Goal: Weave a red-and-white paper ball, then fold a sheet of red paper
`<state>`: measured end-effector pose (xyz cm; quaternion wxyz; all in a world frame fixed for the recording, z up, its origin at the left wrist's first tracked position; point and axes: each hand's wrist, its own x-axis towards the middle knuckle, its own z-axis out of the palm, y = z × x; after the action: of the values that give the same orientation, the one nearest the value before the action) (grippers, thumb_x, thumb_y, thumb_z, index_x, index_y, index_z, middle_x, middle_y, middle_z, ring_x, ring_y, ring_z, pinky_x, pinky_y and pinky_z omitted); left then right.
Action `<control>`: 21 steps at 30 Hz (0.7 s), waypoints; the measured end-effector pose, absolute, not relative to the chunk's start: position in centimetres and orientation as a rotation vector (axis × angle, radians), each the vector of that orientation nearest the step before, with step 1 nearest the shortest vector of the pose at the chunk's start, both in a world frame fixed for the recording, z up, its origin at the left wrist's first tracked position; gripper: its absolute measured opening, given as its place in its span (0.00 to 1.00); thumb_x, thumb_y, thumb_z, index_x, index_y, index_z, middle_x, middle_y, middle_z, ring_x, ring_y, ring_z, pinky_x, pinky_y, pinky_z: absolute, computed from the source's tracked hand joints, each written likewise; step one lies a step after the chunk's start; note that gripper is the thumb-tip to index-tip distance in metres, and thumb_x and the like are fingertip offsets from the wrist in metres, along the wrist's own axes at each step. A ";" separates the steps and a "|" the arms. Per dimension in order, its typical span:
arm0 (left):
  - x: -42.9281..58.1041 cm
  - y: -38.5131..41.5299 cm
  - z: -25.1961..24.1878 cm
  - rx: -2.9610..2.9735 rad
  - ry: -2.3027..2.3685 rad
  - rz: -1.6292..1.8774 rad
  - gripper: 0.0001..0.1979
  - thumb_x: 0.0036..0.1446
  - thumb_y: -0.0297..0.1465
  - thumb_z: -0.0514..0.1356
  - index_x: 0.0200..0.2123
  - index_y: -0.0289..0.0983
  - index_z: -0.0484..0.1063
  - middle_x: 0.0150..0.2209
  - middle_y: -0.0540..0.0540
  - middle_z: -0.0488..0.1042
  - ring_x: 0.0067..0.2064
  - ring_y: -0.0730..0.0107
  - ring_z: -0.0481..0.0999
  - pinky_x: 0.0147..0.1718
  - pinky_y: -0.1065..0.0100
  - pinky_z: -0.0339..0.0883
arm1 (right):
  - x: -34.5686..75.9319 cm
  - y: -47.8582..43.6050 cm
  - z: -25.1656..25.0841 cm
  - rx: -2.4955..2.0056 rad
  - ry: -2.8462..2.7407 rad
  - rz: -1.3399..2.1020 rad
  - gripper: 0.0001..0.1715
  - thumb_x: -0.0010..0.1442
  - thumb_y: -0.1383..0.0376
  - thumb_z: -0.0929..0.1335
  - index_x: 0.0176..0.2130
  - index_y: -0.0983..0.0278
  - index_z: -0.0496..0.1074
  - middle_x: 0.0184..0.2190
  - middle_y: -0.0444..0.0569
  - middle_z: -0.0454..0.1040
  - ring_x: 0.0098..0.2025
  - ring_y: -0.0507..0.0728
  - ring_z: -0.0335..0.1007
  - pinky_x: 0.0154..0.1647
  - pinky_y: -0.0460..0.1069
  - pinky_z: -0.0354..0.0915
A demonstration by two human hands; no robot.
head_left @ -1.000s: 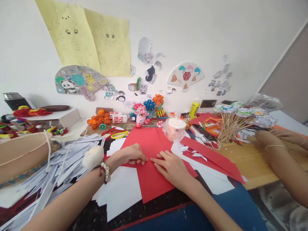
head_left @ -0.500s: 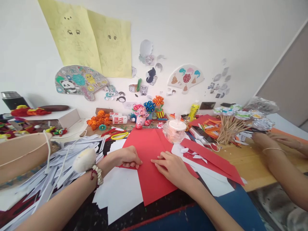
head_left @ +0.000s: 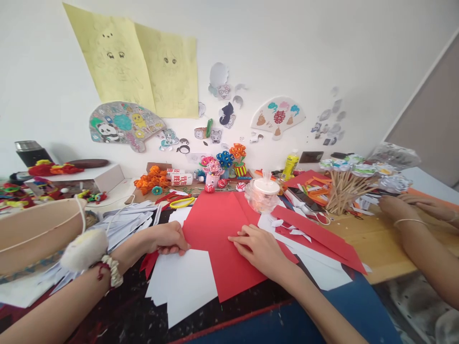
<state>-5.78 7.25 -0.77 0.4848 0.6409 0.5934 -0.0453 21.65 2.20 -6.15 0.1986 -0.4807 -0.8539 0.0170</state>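
A large sheet of red paper (head_left: 208, 215) lies in front of me over several white sheets (head_left: 190, 286). My left hand (head_left: 172, 240) is closed at its left edge, thumb against curled fingers. A piece of red paper (head_left: 148, 265) shows below that wrist and appears to be in its grip, though the fingers hide most of it. With fingers stretched out, my right hand (head_left: 253, 248) rests flat on the right part of the red sheet. Beyond it stands a clear cup with a white lid (head_left: 266, 187).
Folded red paper (head_left: 319, 239) with white scraps lies at right. White paper strips (head_left: 125, 222) are heaped at left beside a beige bag (head_left: 36, 229). Yellow-handled scissors (head_left: 182, 203) lie behind. Another person's arms (head_left: 412, 229) are at right, near paper flowers on sticks (head_left: 346, 193).
My left hand has moved left, off the red sheet's middle to its edge, and red paper has shifted with it. My right hand has stayed on the sheet.
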 end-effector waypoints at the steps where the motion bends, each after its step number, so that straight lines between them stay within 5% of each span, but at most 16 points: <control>1: -6.0 7.1 -0.6 1.558 1.465 -0.121 0.12 0.37 0.37 0.62 0.13 0.36 0.67 0.09 0.55 0.56 0.13 0.80 0.51 0.13 0.73 0.41 | 21.6 2.2 -6.1 -1.347 -2.391 0.053 0.18 0.68 0.63 0.60 0.50 0.54 0.75 0.33 0.47 0.73 0.38 0.55 0.70 0.33 0.49 0.61; 8: -6.5 6.1 1.1 1.671 1.625 -0.185 0.11 0.40 0.33 0.60 0.12 0.36 0.67 0.09 0.55 0.57 0.13 0.80 0.51 0.15 0.72 0.44 | 21.7 2.0 -5.3 -1.371 -2.412 0.092 0.19 0.68 0.62 0.59 0.49 0.54 0.76 0.32 0.48 0.72 0.36 0.55 0.69 0.31 0.48 0.59; 12: -5.5 5.3 2.1 1.925 1.792 -0.127 0.14 0.45 0.30 0.58 0.11 0.36 0.64 0.13 0.50 0.64 0.16 0.73 0.62 0.20 0.69 0.54 | 21.7 2.0 -4.7 -1.353 -2.467 0.116 0.18 0.67 0.63 0.60 0.49 0.56 0.76 0.34 0.49 0.72 0.38 0.56 0.69 0.33 0.49 0.59; 16: -2.6 4.4 1.0 2.292 1.863 0.093 0.14 0.58 0.33 0.51 0.22 0.38 0.68 0.26 0.44 0.73 0.32 0.61 0.73 0.29 0.65 0.57 | 21.0 2.6 -3.8 -1.420 -2.404 0.294 0.14 0.63 0.65 0.64 0.45 0.59 0.77 0.35 0.50 0.73 0.41 0.59 0.69 0.35 0.49 0.59; 19: -0.5 4.5 -1.0 2.438 1.772 0.124 0.09 0.58 0.34 0.53 0.28 0.39 0.69 0.29 0.45 0.74 0.35 0.60 0.74 0.29 0.66 0.55 | 19.9 4.1 -3.0 -1.518 -2.210 0.627 0.12 0.61 0.65 0.65 0.43 0.62 0.76 0.42 0.53 0.75 0.46 0.60 0.69 0.38 0.49 0.61; 21: 0.1 5.0 -2.1 2.471 1.737 0.136 0.08 0.58 0.34 0.54 0.29 0.39 0.68 0.29 0.45 0.74 0.34 0.61 0.74 0.28 0.67 0.55 | 19.1 5.6 -2.8 -1.552 -2.207 0.796 0.12 0.61 0.63 0.64 0.38 0.65 0.76 0.35 0.53 0.77 0.37 0.57 0.73 0.31 0.47 0.63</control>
<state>0.13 5.00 -2.14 0.0589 0.8159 0.5734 0.0449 19.12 5.57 -2.80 0.1634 -0.5444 -0.7739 0.2793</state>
